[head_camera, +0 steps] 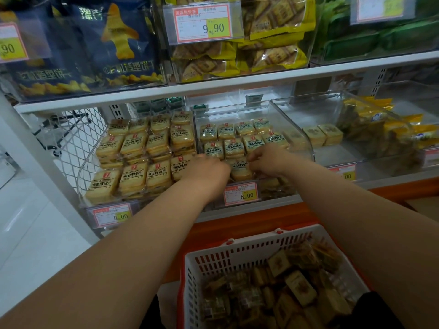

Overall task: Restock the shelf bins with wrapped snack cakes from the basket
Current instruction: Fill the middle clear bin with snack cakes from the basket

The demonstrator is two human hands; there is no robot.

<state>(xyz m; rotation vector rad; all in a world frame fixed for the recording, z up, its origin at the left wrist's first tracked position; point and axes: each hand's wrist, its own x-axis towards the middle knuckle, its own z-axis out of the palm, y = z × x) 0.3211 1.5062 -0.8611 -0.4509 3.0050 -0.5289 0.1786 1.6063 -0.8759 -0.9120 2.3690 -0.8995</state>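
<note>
Both arms were extended over the white basket (237, 255) toward the middle shelf (152, 95). The left hand (206, 168) and right hand (269, 160) met at the near front of the centre clear bin (297, 129), either side of one wrapped snack cake (240, 168). The fingers of both hands were curled onto that cake; the exact grip of each could not be made out, as the fingertips were turned away from the camera. The centre bin held two partial rows of identical cakes behind the hands, its far half bare. The left bin (82, 172) beside it was packed with stacked cakes of the same label. The basket sat near, below the shelf edge, holding a loose heap of wrapped cakes (273, 295). Price tags reading 8.00 (241, 193) hung on the bin fronts. A right bin (356, 129) held two pale cakes and yellow packets. The upper shelf carried dark blue snack bags (114, 43), yellow biscuit packs (268, 39) and green packs (380, 36)
</note>
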